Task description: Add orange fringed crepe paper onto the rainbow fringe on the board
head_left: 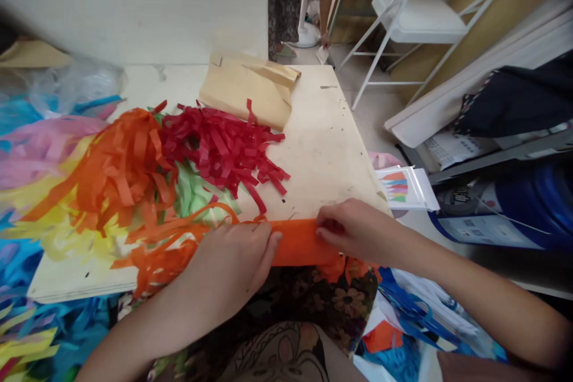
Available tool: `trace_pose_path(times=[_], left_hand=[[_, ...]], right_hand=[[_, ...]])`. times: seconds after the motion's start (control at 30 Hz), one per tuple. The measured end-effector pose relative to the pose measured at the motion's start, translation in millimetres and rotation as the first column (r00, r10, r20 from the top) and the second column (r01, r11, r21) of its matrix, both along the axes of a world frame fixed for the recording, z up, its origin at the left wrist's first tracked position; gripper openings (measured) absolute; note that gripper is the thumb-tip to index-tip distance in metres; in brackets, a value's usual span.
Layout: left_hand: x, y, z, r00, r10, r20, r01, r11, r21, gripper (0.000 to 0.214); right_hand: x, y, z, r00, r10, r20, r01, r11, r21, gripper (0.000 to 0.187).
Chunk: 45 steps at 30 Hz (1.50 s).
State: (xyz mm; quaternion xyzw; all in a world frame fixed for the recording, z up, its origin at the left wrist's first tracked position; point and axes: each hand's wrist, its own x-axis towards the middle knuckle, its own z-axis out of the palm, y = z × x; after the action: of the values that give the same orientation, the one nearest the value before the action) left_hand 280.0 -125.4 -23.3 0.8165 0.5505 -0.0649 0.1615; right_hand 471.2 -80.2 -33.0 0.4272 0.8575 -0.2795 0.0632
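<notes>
A folded strip of orange tissue paper (298,242) lies along the near edge of a pale wooden board (322,149). My left hand (230,268) lies flat on its left part, fingers stretched out and pressing down. My right hand (353,230) curls over the strip's right end, fingertips pinched onto the paper. Long cut orange fringes (165,239) trail from the strip to the left.
Piles of orange (120,170), red (219,146) and light green (197,194) paper strips cover the board, with a brown paper bag (250,89) behind. Pink, yellow and blue tissue lies at left. A white folding chair (416,18), stacked boards and another person's legs stand beyond.
</notes>
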Motion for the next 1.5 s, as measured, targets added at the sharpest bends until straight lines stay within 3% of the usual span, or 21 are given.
trace_pose_path(times=[0.2, 0.4, 0.83, 0.97, 1.07, 1.2, 1.33, 1.5], left_hand=[[0.4, 9.1, -6.1, 0.994, 0.009, -0.112, -0.010, 1.000, -0.006, 0.036], [1.1, 8.8, -8.1, 0.984, 0.029, -0.174, -0.025, 0.999, 0.024, 0.035], [3.4, 13.7, -9.7, 0.974, 0.010, -0.228, -0.012, 1.000, -0.009, 0.037], [7.7, 6.1, -11.7, 0.968, 0.052, -0.247, -0.014, 0.988, 0.153, 0.032], [13.3, -1.2, -12.0, 0.969, 0.081, -0.235, 0.022, 0.913, 0.407, 0.024], [19.7, -7.4, -12.8, 0.981, -0.002, -0.192, 0.116, 0.802, 0.586, 0.026], [23.5, -11.9, -14.2, 0.987, 0.001, -0.162, 0.092, 0.820, 0.564, 0.027], [22.9, -18.0, -13.8, 0.992, 0.018, -0.126, 0.054, 0.835, 0.548, 0.026]], right_hand=[[-2.5, 2.2, -6.2, 0.998, -0.042, 0.039, 0.040, 0.998, 0.049, 0.020], [-0.9, 3.4, -10.4, 0.990, -0.016, 0.139, -0.003, 0.991, 0.135, 0.030], [2.2, 6.0, -13.6, 0.991, -0.021, 0.130, 0.014, 0.999, 0.049, 0.030], [-0.3, 6.4, -9.9, 0.984, -0.025, 0.179, 0.013, 0.998, 0.069, 0.028], [-6.5, 6.2, 0.2, 0.960, -0.022, 0.280, -0.019, 0.990, 0.143, 0.026], [-23.6, -7.4, 14.0, 0.945, -0.064, 0.321, -0.069, 0.920, 0.386, 0.016], [-45.1, -42.4, 4.4, 0.966, -0.047, 0.254, -0.114, 0.804, 0.583, 0.021], [-54.8, -79.9, -28.4, 0.995, 0.021, 0.093, -0.073, 0.799, 0.597, 0.052]])
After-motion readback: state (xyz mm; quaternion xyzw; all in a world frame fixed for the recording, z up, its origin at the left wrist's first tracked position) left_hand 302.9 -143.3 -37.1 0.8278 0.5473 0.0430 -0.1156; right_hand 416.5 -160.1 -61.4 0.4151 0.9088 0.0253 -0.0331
